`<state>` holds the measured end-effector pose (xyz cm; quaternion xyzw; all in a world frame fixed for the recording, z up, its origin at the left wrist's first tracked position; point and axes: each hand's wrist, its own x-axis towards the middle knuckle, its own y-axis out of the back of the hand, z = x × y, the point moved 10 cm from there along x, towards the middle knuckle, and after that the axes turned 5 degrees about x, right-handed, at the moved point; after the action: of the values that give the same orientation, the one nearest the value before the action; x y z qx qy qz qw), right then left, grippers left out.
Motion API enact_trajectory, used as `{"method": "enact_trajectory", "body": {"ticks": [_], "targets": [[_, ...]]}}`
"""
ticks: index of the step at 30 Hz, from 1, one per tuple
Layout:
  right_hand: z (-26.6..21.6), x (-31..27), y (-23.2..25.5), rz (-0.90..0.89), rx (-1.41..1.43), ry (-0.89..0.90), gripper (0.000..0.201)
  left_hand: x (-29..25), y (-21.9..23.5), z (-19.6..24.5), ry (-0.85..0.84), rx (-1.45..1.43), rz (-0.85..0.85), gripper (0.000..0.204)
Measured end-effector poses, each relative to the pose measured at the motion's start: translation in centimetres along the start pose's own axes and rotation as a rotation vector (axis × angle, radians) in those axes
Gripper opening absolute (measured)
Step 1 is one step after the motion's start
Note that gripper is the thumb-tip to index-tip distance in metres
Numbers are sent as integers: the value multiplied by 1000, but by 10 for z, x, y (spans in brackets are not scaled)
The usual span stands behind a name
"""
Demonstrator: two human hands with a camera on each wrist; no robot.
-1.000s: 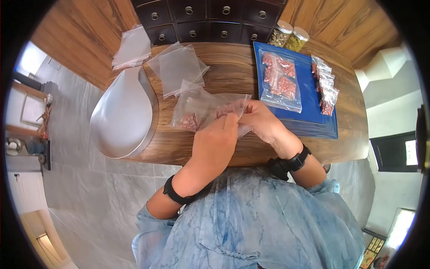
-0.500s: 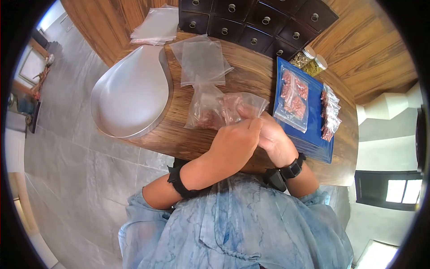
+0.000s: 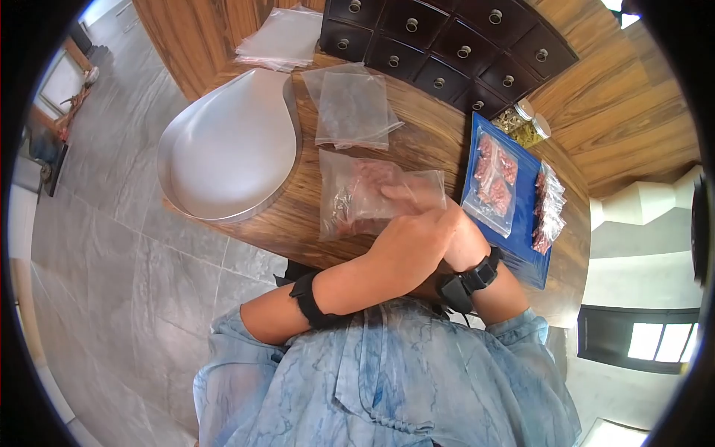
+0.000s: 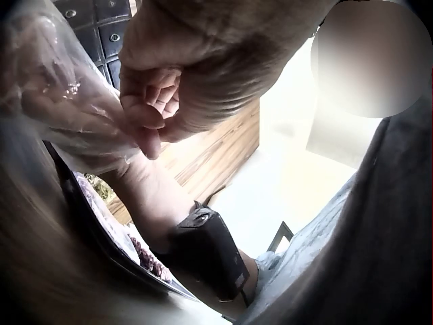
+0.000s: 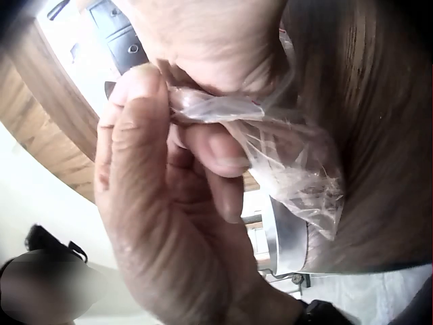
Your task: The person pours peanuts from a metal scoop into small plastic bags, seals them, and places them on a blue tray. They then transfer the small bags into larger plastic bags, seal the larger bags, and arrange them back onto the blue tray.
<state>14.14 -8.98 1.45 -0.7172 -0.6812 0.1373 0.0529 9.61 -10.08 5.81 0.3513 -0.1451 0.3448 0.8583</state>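
Note:
A clear zip bag (image 3: 333, 181) lies above the wooden table, its mouth toward the right. My right hand (image 3: 417, 192) is inside it to the wrist, thumb over a small bag of reddish pieces (image 3: 372, 176). More reddish pieces (image 3: 354, 225) show at the near side of the clear bag. My left hand (image 3: 421, 237) crosses in front of the right wrist; in the right wrist view the left thumb and fingers (image 5: 139, 135) pinch the bag's mouth edge. In the left wrist view the clear film covers the right fingers (image 4: 61, 108).
A teardrop-shaped metal tray (image 3: 231, 149) stands left. Flat clear bags (image 3: 350, 112) lie behind, with another stack (image 3: 279, 37) at the back. A filled bag (image 3: 491, 179) rests on a blue tray (image 3: 477, 127), several small packets (image 3: 547, 208) at its edge. Jars (image 3: 532, 132) and a drawer cabinet (image 3: 424, 52) stand behind.
My right hand has gone deeper into the clear bag with the small bag. The left hand has shifted right, over the right wrist. The head view has turned.

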Motion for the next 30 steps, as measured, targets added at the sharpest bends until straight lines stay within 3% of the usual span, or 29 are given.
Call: {"method": "enact_trajectory", "body": {"ticks": [6, 11, 16, 20, 22, 24, 27, 30], "targets": [[-2, 4, -4, -42, -102, 26, 27, 1, 1, -5, 41, 21, -76, 17], [3, 14, -7, -66, -213, 26, 29, 2, 9, -1, 1, -9, -24, 16], [-5, 23, -14, 28, -315, -45, 36, 2, 6, -1, -6, 21, -42, 15], [4, 38, -10, -43, -667, -58, 34, 0, 4, -3, 12, 29, -54, 14], [14, 43, -7, -80, -623, -121, 33, -1, 4, -2, 10, 23, -57, 14], [17, 42, -20, -143, -317, -257, 35, -2, 4, -1, 5, 11, -49, 13], [31, 44, 9, 101, -237, -191, 42, -2, 4, -1, -6, -5, -45, 13], [68, 58, 27, -60, -303, -161, 49, -3, -2, -7, 15, 6, -100, 15]]}}
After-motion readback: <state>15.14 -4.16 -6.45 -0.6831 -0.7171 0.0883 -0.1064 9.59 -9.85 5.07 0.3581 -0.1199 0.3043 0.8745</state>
